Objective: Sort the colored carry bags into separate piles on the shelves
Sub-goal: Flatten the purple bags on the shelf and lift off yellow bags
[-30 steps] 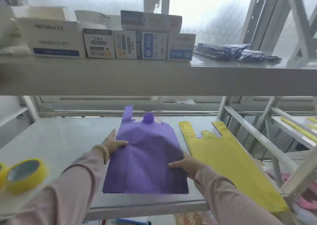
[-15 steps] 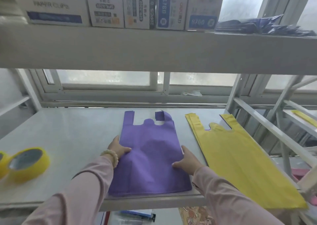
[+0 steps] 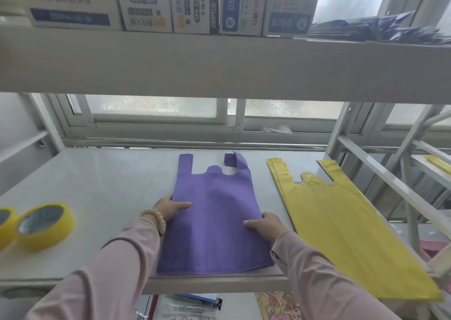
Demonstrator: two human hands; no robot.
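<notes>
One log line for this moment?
purple bag: flat on shelf | left hand: holds left edge | right hand: holds right edge | yellow bag: apart

Grey metal rack: upper shelf (image 3: 219, 63) ran across the top, lower shelf (image 3: 109, 185) sat below it, pale & matte. Behind stood a sliding window (image 3: 151, 106) w/ frosted panes & grey frame; soft daylight came thru. Plain pale wall (image 3: 14, 124) at left. At right, rack post (image 3: 340, 126), 2nd rack (image 3: 429, 148) just beside.
</notes>
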